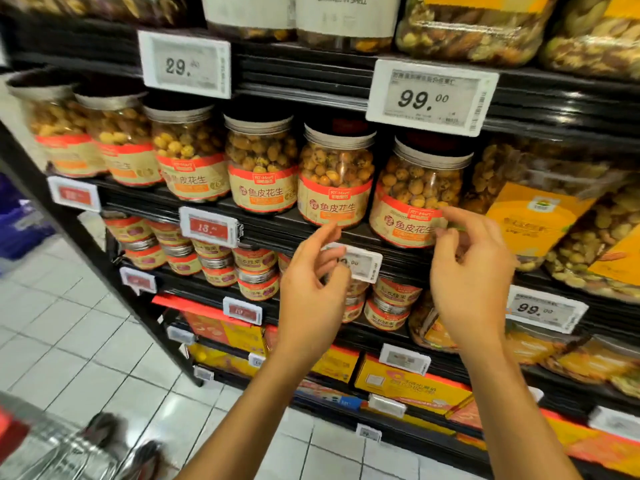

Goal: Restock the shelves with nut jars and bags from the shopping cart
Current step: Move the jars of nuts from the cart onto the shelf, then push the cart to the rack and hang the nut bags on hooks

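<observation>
- Head view, task items: a row of nut jars stands on the shelf (277, 225). The rightmost jar (415, 192) sits at the front edge, just beside the neighbouring jar (335, 174). Both are upright with labels facing out.
- Head view, right hand (471, 271): raised at the rightmost jar's label, fingers loosely curled, holding nothing. The fingertips (450, 216) lie at the label's right edge. Contact cannot be confirmed.
- Head view, left hand (311, 282): raised below the neighbouring jar, fingers relaxed and part curled, forefinger pointing up at the shelf edge. It holds nothing and partly covers a price tag (360, 263).
- Head view, supply: the shopping cart (52, 448) shows at lower left, blurred. Its contents cannot be read.
- Step in hand (judgement): the rightmost jar is seated in the row, and both hands are placed either to square its label or to leave it.
- Next move (judgement): turn down and left to the shopping cart, take the next jar or bag with a full grip, then set it into a gap on the matching shelf, avoiding the upper shelf's hanging price tags.
</observation>
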